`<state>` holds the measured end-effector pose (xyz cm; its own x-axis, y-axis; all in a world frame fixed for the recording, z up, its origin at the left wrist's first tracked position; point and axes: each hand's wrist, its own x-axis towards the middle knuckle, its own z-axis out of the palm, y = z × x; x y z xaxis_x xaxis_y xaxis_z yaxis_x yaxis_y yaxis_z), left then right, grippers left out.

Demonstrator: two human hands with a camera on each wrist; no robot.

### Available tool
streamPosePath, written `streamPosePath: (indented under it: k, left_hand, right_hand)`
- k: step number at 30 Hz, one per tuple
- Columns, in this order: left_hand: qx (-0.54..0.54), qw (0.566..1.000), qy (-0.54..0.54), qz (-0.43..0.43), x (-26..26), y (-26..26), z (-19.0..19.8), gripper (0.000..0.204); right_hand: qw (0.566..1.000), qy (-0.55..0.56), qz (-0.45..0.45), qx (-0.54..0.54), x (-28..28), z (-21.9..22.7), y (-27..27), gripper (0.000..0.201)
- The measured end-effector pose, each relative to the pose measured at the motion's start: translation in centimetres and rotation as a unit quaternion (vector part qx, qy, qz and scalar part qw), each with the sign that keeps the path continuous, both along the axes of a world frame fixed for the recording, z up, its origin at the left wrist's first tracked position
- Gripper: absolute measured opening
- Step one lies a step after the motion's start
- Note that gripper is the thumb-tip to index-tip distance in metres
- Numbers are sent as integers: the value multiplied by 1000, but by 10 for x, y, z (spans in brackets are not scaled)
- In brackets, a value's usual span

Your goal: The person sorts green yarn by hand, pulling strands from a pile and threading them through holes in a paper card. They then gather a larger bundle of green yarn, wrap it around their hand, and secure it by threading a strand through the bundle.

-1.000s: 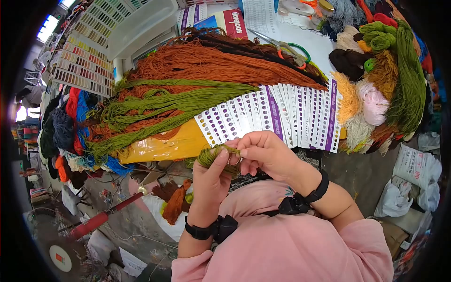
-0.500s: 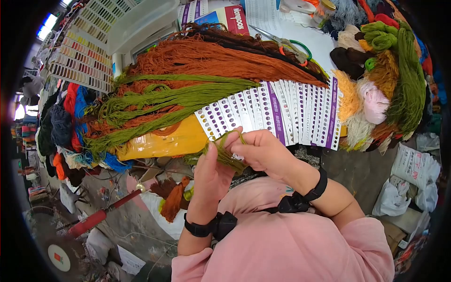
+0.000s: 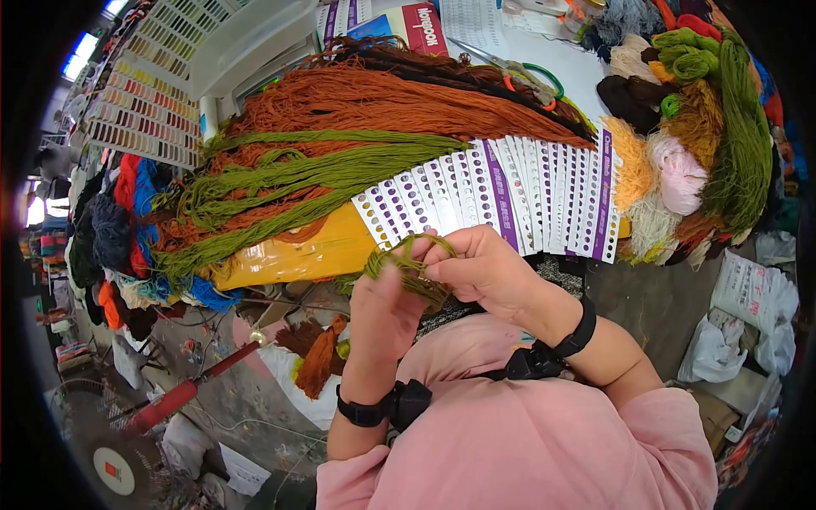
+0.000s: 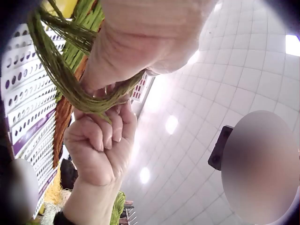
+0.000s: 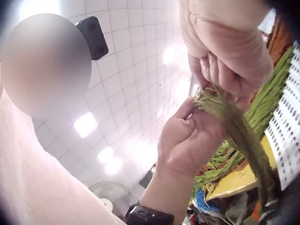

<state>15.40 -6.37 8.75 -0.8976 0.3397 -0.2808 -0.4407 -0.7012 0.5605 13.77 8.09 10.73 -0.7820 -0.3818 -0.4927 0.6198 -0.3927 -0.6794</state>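
Both hands work on one small skein of olive-green thread point(image 3: 435, 293) in front of the person's chest. The left hand point(image 3: 380, 310) holds it between thumb and fingers, the thumb blurred in the head view. In the right wrist view this hand point(image 5: 190, 140) faces palm up, its thumb tip at the gathered strands point(image 5: 220, 110). The right hand point(image 3: 489, 276) pinches strands with thumb and forefinger, and a loop arches over its fingertips. From the left wrist, the right hand point(image 4: 101, 145) shows its other fingers curled in, under a hanging band of thread point(image 4: 63, 77).
Long green hanks point(image 3: 314, 166) and rust-brown hanks point(image 3: 365, 98) cover the table beyond the hands. Punched thread cards point(image 3: 442, 200) fan out over a yellow plastic-wrapped pack point(image 3: 297, 259). Scissors point(image 3: 510, 72) lie farther back; coloured skeins point(image 3: 677, 178) pile at right. A fan point(image 3: 115, 467) stands lower left.
The skein, first bunched around the left fingers, now spreads into looser loops between the hands. The left thumb has lifted and moved; the right hand has shifted slightly right.
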Motion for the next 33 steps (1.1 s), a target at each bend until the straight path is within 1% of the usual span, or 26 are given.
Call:
streamPosePath:
  k: [2,5,7,10,13,16,17,19,22,25,28,29,31,33]
  left_hand:
    - [-112,991,67,8,4,1,-2,25]
    - [-61,997,31,43,5,2,0,20]
    - [-41,998,23,48,4,1,-2,18]
    - [-16,998,16,54,4,-1,-4,18]
    - [5,998,20,56,4,-1,-4,20]
    - [19,998,34,48,3,-2,-3,22]
    - [23,998,40,44,3,-2,-3,22]
    - [-7,998,52,35,4,-3,-4,28]
    - [-30,998,54,27,5,0,1,36]
    - [-53,998,42,14,4,3,7,41]
    - [-59,998,25,-20,4,3,8,43]
    - [-57,998,19,-35,5,3,8,43]
    - [-55,998,27,-24,5,4,9,43]
    - [-38,999,20,-14,5,4,8,42]
  right_hand:
    - [1000,-6,-10,-17,0,-1,-1,5]
    - [999,-10,-16,-32,0,-3,-1,4]
    - [999,-15,-23,-47,0,-2,0,5]
    - [999,-27,-1,-43,0,-4,3,5]
    - [998,3,-19,-61,0,-4,1,4]
    - [994,1,-24,-105,-1,-5,2,3]
    - [992,-9,-11,-127,-3,-7,4,4]
    - [984,-30,15,-173,-4,-9,9,4]
    - [995,-5,11,-103,-2,-7,7,6]
    - [990,-49,-1,-132,-2,-3,7,8]
    - [999,7,45,12,1,-5,2,8]
    - [999,17,44,26,1,-5,0,8]
    - [997,37,41,53,2,-4,-2,7]
    - [998,27,27,42,2,3,-1,7]
